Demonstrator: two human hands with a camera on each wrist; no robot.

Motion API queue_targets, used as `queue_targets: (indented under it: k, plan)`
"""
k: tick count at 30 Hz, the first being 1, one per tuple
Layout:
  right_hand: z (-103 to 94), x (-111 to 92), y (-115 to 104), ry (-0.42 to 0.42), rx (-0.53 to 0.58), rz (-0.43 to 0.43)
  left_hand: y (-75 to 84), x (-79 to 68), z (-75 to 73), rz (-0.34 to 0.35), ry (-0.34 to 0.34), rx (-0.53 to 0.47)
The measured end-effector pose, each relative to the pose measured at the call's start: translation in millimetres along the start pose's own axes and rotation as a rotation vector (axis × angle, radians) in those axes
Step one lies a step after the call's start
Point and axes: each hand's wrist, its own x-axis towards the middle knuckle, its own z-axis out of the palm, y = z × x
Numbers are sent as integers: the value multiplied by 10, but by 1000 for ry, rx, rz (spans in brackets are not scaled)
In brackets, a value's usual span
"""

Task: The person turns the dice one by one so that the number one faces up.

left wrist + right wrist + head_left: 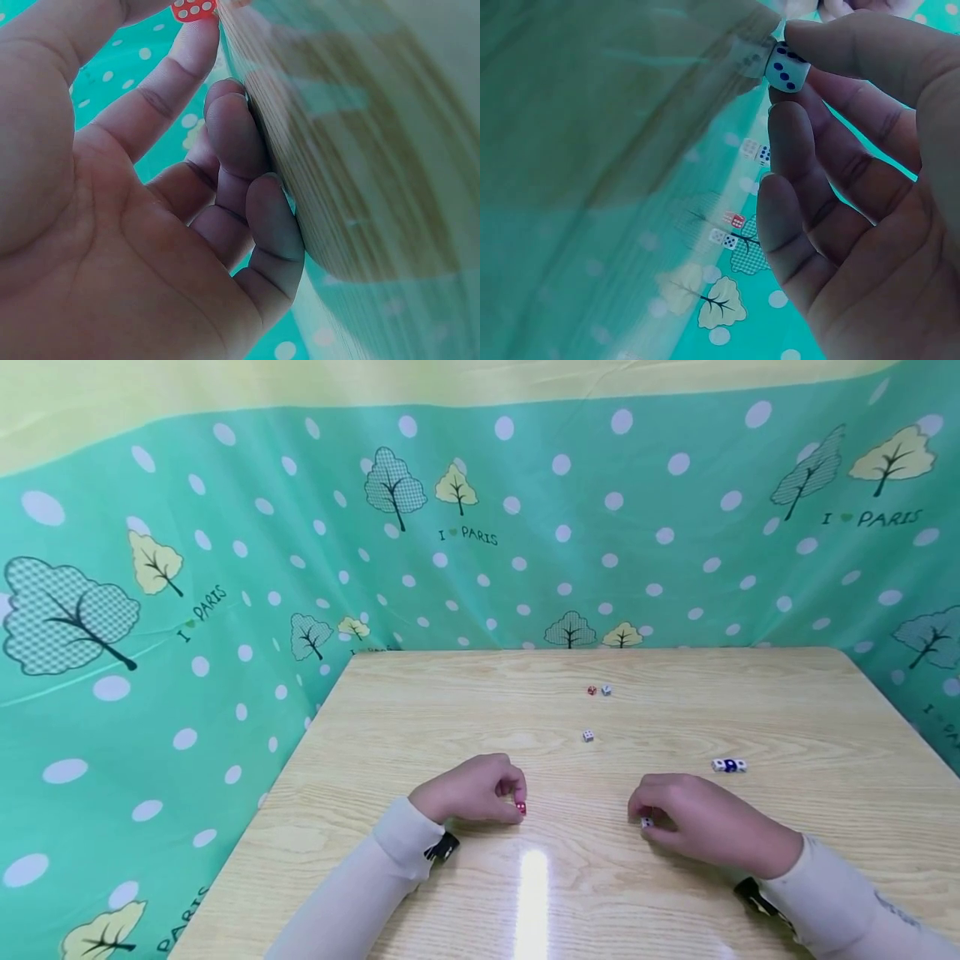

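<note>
A red die with white pips (521, 808) is pinched between the thumb and index finger of my left hand (480, 789), low over the wooden table. In the left wrist view that red die (194, 9) shows at the top edge, and the other fingers curl against the tabletop. My right hand (697, 818) pinches a white die (647, 822) with dark pips. The right wrist view has this white die (787, 67) between thumb and fingertip, right at the table surface. The two hands are apart, left and right of a bright light reflection.
A short row of white and blue dice (729, 766) lies beyond my right hand. One white die (588, 736) sits mid-table; farther back, a red die (592, 691) is beside another white die (607, 691). A green dotted curtain (465, 602) borders the wooden table (450, 710).
</note>
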Motion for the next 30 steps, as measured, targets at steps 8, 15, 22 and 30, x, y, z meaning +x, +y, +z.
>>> queue_targets:
  k: [8, 15, 22, 30]
  plan:
    - [-94, -23, 87, -56, 24, 81, 22, -9, -11, -6, 6, -4]
    - [-149, -42, 195, -85, 57, 133, 15, 7, -13, 3, 5, 6]
    - [-135, -39, 193, -82, 37, 123, 14, 6, -12, 2, 5, 5]
    - [-76, -16, 78, -49, 21, 96, 15, 7, -10, 2, 5, 8]
